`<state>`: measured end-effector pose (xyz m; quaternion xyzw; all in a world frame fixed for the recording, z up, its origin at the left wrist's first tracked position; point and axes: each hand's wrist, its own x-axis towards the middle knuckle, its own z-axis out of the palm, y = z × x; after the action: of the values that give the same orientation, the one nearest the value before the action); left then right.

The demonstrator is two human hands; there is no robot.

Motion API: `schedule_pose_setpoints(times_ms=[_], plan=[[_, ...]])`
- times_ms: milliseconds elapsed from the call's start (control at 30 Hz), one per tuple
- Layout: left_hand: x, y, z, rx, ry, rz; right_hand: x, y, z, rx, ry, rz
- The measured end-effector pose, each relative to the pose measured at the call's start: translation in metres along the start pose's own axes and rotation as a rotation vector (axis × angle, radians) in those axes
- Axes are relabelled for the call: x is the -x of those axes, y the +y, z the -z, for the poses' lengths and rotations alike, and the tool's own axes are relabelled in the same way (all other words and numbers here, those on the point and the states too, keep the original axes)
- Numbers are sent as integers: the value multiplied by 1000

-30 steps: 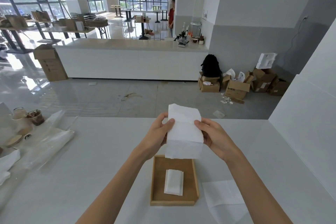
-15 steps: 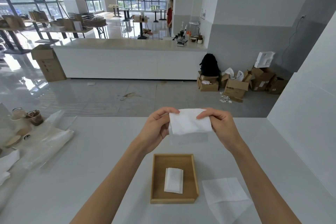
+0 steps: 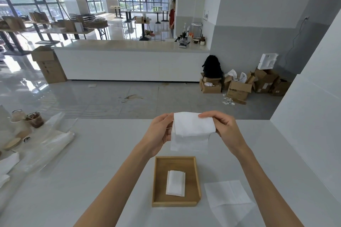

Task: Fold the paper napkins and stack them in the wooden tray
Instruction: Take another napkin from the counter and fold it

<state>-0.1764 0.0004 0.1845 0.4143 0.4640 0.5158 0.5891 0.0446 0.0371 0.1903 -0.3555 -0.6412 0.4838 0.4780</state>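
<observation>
A white paper napkin point(image 3: 191, 131) hangs in the air above the far side of the wooden tray point(image 3: 176, 203), its top part folded over toward me. My left hand point(image 3: 159, 131) pinches its left edge and my right hand point(image 3: 224, 128) pinches its top right edge. Inside the tray lies one folded napkin point(image 3: 175, 183), narrow and upright. Unfolded white napkins point(image 3: 227, 197) lie flat on the white table to the right of the tray, under my right forearm.
At the table's left side lie clear plastic wrapping point(image 3: 49, 140), drink cups point(image 3: 35, 120) and lids. A white wall point(image 3: 311, 134) rises along the right. Beyond the table's far edge are open floor, a long white counter point(image 3: 129, 61) and cardboard boxes point(image 3: 238, 88).
The napkin stood tall between my hands a second ago. Its top has since been folded down toward me, and both hands rose a little above the tray.
</observation>
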Motion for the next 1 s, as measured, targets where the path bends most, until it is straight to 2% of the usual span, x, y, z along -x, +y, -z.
schedule_pose_setpoints(times_ms=[167, 367, 500, 633, 767, 867, 933, 1000], plan=[[0, 0, -5, -24, 76, 18, 1, 0, 1, 41, -64, 14], [4, 2, -6, -26, 20, -43, 1, 6, 4, 60, -25, -2], [2, 5, -6, -91, 90, -106, 1, 4, 3, 62, -47, 0], [-1, 6, -6, -50, 101, -105, 2, 6, 0, 11, -33, -4], [-3, 4, -4, 84, 52, -66, 0, 9, 4, -119, -43, -62], [-1, 6, -2, 220, -50, 3, -2, 8, 6, -205, -79, -61], [2, 6, -1, 209, -132, 30, -2, 5, 5, -170, -56, -53], [2, 3, 0, 102, -159, 2, -2, 4, 3, -68, -17, -47]])
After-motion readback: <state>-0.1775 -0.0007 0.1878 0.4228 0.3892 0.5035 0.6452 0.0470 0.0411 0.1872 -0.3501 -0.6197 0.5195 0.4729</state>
